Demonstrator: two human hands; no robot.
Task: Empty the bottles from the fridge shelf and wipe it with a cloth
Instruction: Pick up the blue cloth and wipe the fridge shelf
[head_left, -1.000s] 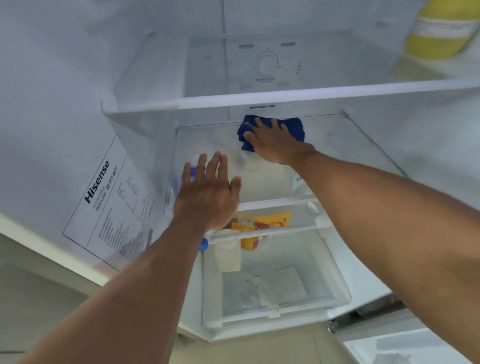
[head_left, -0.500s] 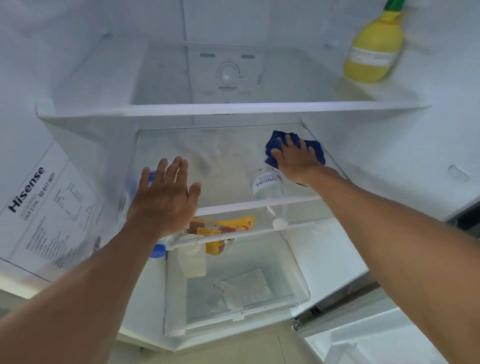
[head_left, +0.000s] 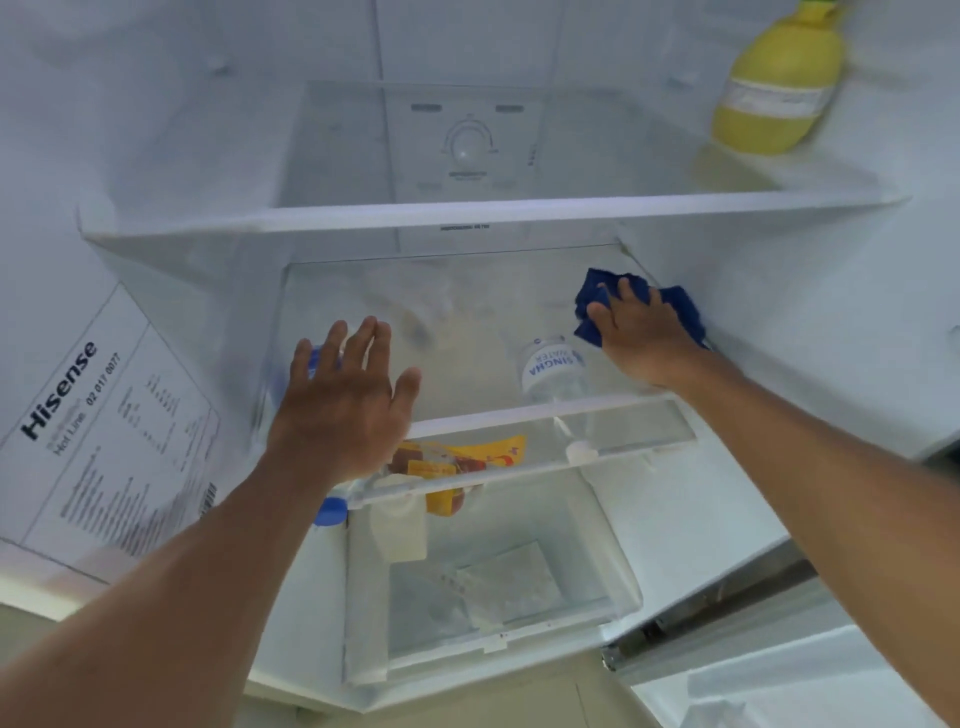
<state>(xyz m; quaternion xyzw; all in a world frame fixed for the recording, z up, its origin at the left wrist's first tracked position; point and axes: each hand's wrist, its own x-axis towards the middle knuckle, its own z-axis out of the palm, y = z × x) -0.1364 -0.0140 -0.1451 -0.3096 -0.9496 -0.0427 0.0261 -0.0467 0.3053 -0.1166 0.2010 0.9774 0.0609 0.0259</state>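
My right hand presses a blue cloth flat on the glass fridge shelf, at its back right corner by the side wall. My left hand hovers over the shelf's front left with fingers spread, holding nothing. Seen through the glass, a clear Singha water bottle lies below the shelf, and a blue-capped bottle shows under my left wrist.
A yellow lemon-shaped bottle stands on the upper shelf at the right. A yellow snack packet lies below the glass. The clear crisper drawer sits at the bottom. A Hisense label covers the left wall.
My right hand has slid the blue cloth from the back middle of the shelf toward its right wall. My left hand stayed spread above the front left.
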